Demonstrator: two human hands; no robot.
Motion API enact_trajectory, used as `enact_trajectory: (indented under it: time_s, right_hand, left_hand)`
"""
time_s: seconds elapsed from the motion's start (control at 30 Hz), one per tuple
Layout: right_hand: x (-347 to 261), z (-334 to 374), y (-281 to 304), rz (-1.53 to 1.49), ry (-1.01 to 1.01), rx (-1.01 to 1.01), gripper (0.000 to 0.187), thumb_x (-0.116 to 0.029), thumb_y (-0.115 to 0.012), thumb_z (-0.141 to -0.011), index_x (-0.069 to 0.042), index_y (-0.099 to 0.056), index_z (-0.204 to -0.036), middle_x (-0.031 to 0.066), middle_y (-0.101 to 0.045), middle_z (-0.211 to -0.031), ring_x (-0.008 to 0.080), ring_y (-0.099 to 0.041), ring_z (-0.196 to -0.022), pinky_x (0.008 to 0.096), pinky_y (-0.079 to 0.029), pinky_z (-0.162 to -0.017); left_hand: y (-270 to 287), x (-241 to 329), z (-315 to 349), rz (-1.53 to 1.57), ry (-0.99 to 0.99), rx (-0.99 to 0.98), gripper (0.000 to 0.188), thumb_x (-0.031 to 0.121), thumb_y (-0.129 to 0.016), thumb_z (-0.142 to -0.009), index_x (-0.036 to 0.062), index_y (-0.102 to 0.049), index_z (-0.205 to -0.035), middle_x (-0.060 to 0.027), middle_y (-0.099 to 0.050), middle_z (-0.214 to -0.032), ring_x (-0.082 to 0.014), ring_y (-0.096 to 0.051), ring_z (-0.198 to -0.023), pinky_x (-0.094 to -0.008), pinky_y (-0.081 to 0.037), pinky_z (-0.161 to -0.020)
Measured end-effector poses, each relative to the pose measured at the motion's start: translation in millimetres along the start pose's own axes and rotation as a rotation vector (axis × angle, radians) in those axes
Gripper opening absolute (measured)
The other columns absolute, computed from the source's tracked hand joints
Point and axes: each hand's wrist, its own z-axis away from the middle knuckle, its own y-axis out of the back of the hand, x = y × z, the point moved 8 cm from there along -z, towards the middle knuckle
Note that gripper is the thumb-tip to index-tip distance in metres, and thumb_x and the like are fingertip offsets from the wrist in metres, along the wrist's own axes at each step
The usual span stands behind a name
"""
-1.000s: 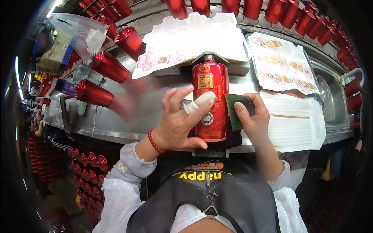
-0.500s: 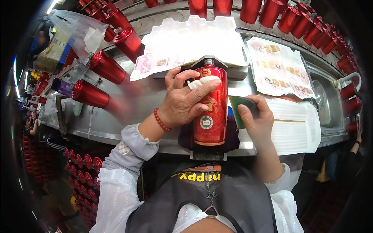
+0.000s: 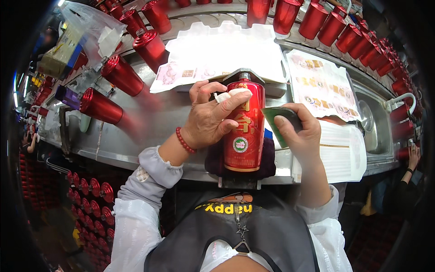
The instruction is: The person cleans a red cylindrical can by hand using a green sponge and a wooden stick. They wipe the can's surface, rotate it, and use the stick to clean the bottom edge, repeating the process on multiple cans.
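Lying face up in front of the person, the red bottle [image 3: 244,157] rests on a dark purple cloth [image 3: 268,164], with a black bracket [image 3: 233,77] at its neck end. Its neck points away from the person and its base toward them; the long axis runs almost straight outward, with barely any lean to either side.

Work on this bottle looks well advanced: gold characters [image 3: 244,123], partly hidden by fingers, and a round emblem [image 3: 240,144] nearer the base already sit on its front. Whether any spot needs more pressing cannot be told. Other red bottles [image 3: 100,106] at the left look plain on the sides that show, so more pieces may be left.

The left hand [image 3: 206,120] is spread, not closed around anything; a finger in a white covering [image 3: 223,97] lies across the bottle's upper front, the thumb tip lower down. The right hand [image 3: 306,132] clamps a green scraper [image 3: 274,113] between thumb and fingers, just beside the bottle's right side; contact is unclear. Printed sheets [image 3: 319,88] lie farther out, to the right.
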Motion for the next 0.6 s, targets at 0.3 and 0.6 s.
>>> enact_trajectory:
  time_s: [0.3, 0.6]
  right_hand:
    - [8, -4, 7, 0.047, -0.003, 0.081, 0.020, -0.015, -0.074, -0.091, 0.000, -0.068, -0.103, 0.0052, -0.070, -0.083, 0.0100, -0.064, -0.074, 0.0253, -0.052, -0.068]
    - [2, -22, 0, 0.072, 0.042, 0.013, 0.021, -0.013, -0.075, -0.091, -0.001, -0.066, -0.106, 0.0029, -0.070, -0.087, 0.0073, -0.064, -0.079, 0.0233, -0.052, -0.071]
  left_hand:
    - [-2, -6, 12, 0.080, 0.097, 0.087, 0.057, 0.056, -0.042, -0.106, 0.0150, -0.067, -0.137, 0.0015, -0.073, -0.114, -0.0212, -0.051, -0.113, -0.0428, -0.025, -0.111]
    - [-2, -8, -21, 0.040, -0.068, -0.058, 0.054, 0.054, -0.045, -0.105, 0.0170, -0.065, -0.139, 0.0036, -0.076, -0.100, -0.0213, -0.050, -0.115, -0.0439, -0.026, -0.110]
